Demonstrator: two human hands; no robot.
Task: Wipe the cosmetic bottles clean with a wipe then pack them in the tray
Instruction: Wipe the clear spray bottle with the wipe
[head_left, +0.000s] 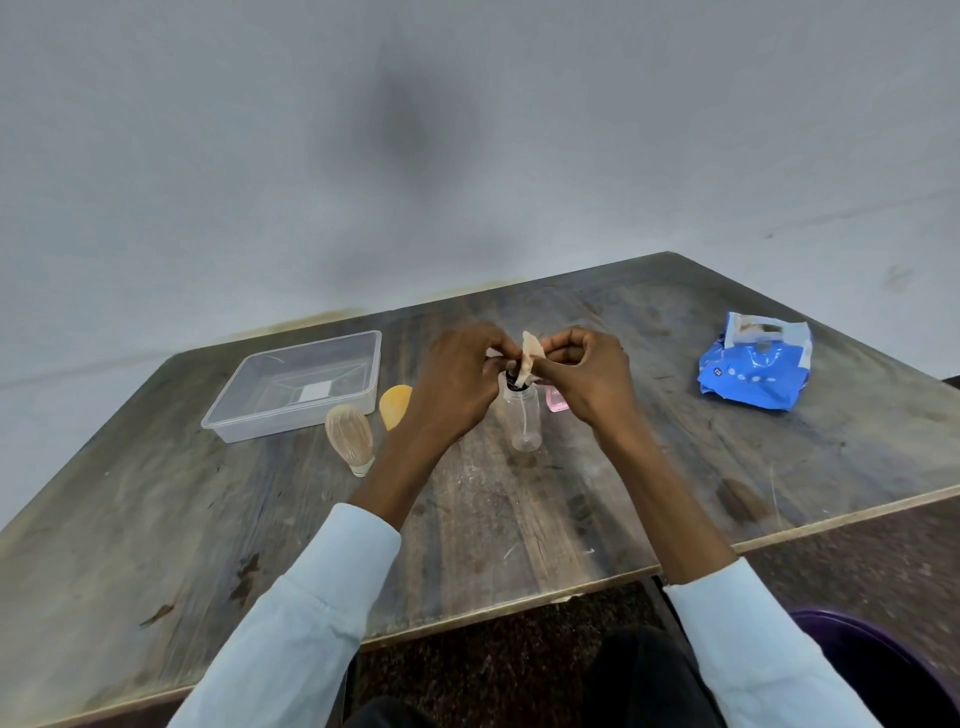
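A clear plastic bottle (523, 418) with a dark cap stands upright at the table's middle. Just above its cap, my left hand (460, 379) and my right hand (587, 374) both pinch a small whitish wipe (531, 356). The wipe hangs down onto the cap. A beige bottle (350, 439) and an orange bottle (396, 405) stand left of my left hand. A pink bottle (557, 400) shows partly behind my right hand. The clear plastic tray (291, 415) sits at the far left and holds only a white label.
A blue pack of wipes (753, 366) lies at the right of the wooden table (519, 519). A purple bin (883, 660) stands on the floor at the lower right. A grey wall runs behind the table.
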